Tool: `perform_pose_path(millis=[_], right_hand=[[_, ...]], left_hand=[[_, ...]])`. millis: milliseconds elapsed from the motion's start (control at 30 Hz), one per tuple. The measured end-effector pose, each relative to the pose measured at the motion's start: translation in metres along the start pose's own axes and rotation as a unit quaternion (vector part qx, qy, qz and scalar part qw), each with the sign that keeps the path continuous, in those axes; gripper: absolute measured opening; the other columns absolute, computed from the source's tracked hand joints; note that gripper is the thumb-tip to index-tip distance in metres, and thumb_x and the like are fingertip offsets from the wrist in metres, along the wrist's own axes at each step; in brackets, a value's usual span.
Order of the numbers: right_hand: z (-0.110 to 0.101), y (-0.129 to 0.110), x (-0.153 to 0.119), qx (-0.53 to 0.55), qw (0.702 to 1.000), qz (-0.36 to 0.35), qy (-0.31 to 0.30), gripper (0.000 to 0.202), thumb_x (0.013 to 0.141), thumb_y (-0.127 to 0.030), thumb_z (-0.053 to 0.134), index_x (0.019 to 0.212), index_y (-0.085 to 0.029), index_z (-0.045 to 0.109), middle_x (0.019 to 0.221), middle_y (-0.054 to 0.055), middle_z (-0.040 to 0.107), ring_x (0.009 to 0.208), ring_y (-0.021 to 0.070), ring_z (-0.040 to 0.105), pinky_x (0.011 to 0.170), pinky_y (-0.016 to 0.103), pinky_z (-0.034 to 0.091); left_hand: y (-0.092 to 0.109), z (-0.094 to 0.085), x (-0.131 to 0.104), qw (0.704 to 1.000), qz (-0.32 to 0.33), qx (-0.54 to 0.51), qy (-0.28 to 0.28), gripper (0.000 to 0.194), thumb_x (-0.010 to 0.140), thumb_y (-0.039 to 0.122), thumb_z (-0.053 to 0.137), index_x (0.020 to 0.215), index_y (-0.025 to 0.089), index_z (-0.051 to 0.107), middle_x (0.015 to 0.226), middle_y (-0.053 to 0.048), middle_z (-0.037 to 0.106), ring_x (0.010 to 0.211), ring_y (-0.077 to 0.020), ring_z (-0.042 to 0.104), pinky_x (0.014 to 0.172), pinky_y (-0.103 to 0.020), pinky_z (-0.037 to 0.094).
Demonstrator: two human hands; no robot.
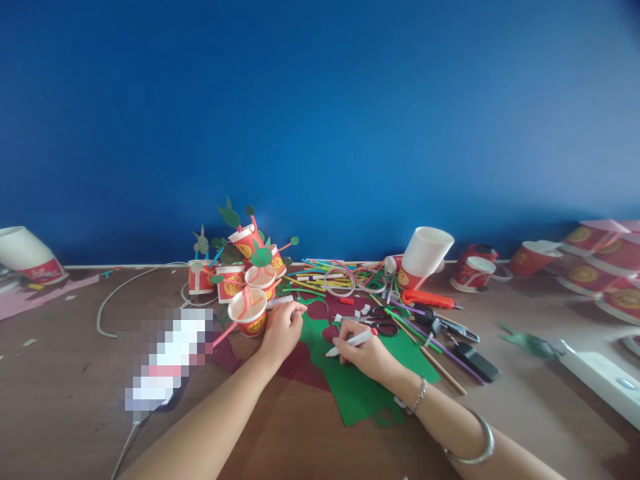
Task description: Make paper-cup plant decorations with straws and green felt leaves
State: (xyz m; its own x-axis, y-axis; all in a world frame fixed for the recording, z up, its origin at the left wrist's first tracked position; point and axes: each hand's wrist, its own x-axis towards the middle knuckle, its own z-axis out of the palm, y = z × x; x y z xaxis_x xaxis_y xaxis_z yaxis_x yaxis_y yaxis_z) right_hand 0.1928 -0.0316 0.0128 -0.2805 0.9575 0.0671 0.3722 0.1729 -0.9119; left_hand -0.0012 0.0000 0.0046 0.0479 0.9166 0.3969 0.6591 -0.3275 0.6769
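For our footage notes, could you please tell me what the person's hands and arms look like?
The left hand and right hand are gloveless, with no sleeves in view. A silver-coloured chain bracelet circles the right wrist, and a silver-coloured bangle sits farther up that forearm.

ok so paper (370, 395) sits mid desk (280, 437), bunch of cups (251, 325) to its left, straws (313, 273) behind it, cup stack (425, 259) back right, cutter (430, 299) just in front of that.
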Motion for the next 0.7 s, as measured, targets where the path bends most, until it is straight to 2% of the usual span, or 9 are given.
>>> perform_pose_path(millis=[267,467,700], right_hand=[[-0.001,-0.007,-0.002,0.006,1.0,-0.002,-0.012,0.02,0.077,-0.023,0.055,0.06,-0.021,0.045,0.047,-0.003,0.06,0.044,0.0101,0.05,0.044,0.019,0.036],[-0.001,-0.004,-0.001,0.009,1.0,-0.01,-0.012,0.021,0.077,-0.021,0.055,0.059,-0.021,0.044,0.045,-0.003,0.059,0.044,0.0102,0.05,0.046,0.019,0.037],[-0.001,0.003,0.0,0.039,0.999,0.0,0.001,0.022,0.078,-0.026,0.056,0.06,-0.022,0.044,0.045,-0.004,0.058,0.038,0.0098,0.047,0.04,0.02,0.033]], left_hand=[[0.0,0.0,0.0,1.0,0.014,0.008,0.007,0.023,0.075,0.007,0.046,0.082,0.02,0.064,0.083,-0.002,0.07,0.085,-0.0186,0.063,0.08,-0.033,0.049],[0.002,-0.002,0.0,1.0,0.006,0.009,0.001,0.023,0.076,0.008,0.046,0.082,0.02,0.064,0.083,-0.003,0.07,0.086,-0.019,0.063,0.081,-0.034,0.049],[0.005,-0.003,0.0,1.0,-0.001,0.012,0.001,0.024,0.075,0.007,0.046,0.081,0.02,0.065,0.083,-0.002,0.07,0.086,-0.0188,0.063,0.081,-0.034,0.048]])
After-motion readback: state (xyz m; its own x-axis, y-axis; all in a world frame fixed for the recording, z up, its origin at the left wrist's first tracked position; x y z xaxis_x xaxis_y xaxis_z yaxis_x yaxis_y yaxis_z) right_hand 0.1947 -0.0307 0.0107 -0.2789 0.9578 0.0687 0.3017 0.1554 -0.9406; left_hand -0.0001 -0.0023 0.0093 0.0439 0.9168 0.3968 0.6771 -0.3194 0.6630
